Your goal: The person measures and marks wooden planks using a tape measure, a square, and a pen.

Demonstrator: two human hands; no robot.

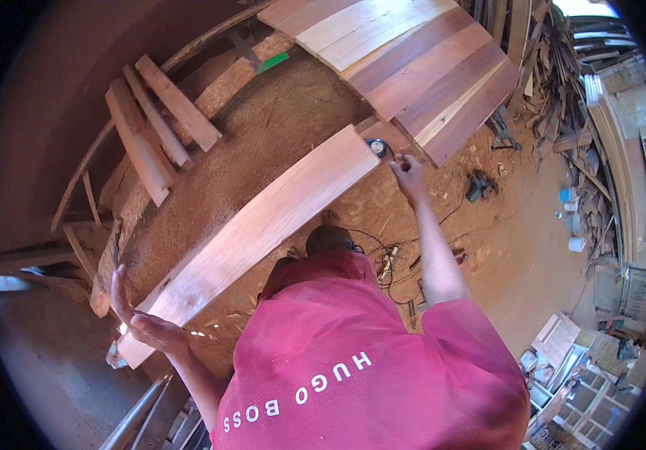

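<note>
A long pale reddish plank [263,217] runs slantwise from lower left to upper middle. At its near left end is my left hand [154,328], open, fingers stretched up and the palm overlapping the plank's edge. Just above those fingertips a thin dark stick [117,244] shows; whether the hand touches it I cannot tell. By the plank's far end sits a tape measure [375,148], a dark case with a round silvery face. My right hand [408,171] is there with fingers pinched together, seemingly on a dark part of the tape measure.
A panel of joined light and dark boards [428,75] lies beyond the plank. Short beams [177,105] rest at the left on a sawdust-covered support. On the dusty floor are a dark green power tool [480,185] and cables. Scrap wood [555,97] is piled at right, near small buckets [574,223].
</note>
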